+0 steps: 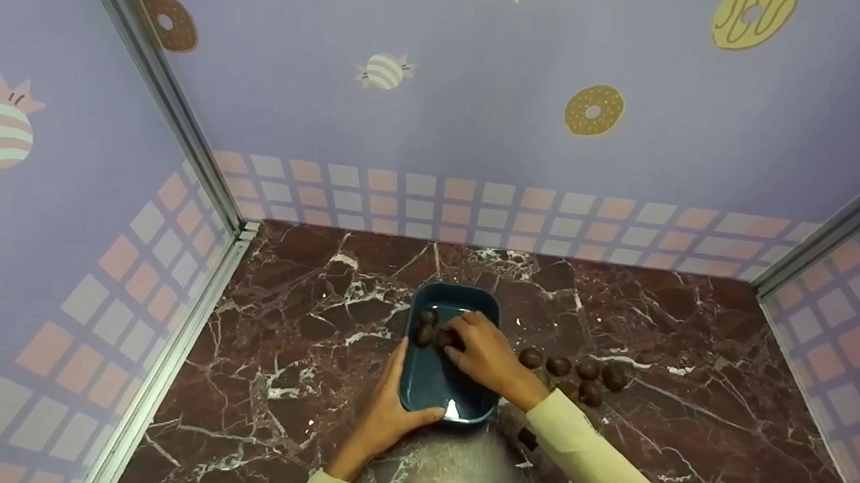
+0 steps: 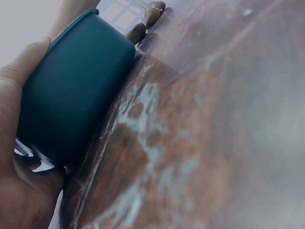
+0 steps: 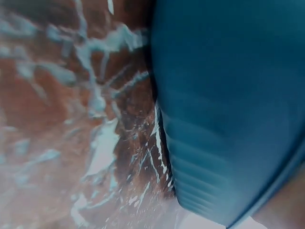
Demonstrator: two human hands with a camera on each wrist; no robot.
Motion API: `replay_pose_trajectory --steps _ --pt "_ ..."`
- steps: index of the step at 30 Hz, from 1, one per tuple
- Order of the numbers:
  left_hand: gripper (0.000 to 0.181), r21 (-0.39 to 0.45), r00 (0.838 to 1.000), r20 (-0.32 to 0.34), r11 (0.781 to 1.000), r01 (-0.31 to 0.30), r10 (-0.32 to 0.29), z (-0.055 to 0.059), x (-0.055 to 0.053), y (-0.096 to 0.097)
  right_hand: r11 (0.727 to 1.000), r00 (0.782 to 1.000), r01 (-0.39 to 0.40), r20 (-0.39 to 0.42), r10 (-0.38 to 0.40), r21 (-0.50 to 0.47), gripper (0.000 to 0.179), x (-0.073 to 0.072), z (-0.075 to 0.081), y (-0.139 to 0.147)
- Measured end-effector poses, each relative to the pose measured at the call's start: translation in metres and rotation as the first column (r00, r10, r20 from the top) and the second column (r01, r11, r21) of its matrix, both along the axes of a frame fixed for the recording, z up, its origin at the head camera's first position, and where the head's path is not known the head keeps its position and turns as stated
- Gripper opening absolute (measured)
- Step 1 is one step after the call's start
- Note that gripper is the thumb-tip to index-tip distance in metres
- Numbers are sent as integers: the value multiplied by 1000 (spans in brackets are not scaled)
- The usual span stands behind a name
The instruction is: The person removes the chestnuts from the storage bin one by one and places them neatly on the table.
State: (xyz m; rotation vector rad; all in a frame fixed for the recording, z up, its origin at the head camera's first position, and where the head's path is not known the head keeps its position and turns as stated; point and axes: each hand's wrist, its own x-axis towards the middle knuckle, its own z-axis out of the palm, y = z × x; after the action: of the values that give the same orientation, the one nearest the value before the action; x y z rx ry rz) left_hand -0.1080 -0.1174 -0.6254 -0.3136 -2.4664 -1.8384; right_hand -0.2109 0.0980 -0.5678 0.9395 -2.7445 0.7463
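A deep teal rectangular dish point(image 1: 425, 386) with rounded corners stands on the marbled surface. My left hand point(image 1: 387, 416) grips its near left corner, thumb over the near rim and fingers along the left side. Inside the dish, my right hand point(image 1: 485, 351) pinches a brown, round, nut-like ball point(image 1: 446, 337) with curled fingers. Two more brown balls point(image 1: 425, 334) lie by the dish's left wall. The left wrist view shows the dish's outer wall point(image 2: 76, 86) beside the left thumb. In the right wrist view the ribbed outer side point(image 3: 209, 105) fills the right half, and the right fingers are hidden.
Several brown balls point(image 1: 589, 370) lie in a loose group on the marbled surface point(image 1: 310, 316), right of the dish and beside the right forearm. A lilac patterned wall point(image 1: 464, 127) closes off the back. Side panels with metal edges point(image 1: 170, 375) stand left and right.
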Motion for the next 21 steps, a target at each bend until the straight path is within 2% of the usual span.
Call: replay_pose_trajectory --steps 4,9,17,21 --pt "133 28 1000 22 1000 2 -3 1 0 0 1000 999 0 -42 -1 -22 29 13 6 14" --pt "135 27 1000 6 1000 -6 5 1 0 -1 998 999 -14 -35 12 -61 30 24 14 32" --pt "136 26 1000 -5 1000 -15 15 -1 0 1 995 998 1 -68 -7 -97 32 36 17 55" --pt "136 25 1000 -14 1000 -14 15 -1 -2 2 992 998 25 -52 -31 -123 31 39 16 66"
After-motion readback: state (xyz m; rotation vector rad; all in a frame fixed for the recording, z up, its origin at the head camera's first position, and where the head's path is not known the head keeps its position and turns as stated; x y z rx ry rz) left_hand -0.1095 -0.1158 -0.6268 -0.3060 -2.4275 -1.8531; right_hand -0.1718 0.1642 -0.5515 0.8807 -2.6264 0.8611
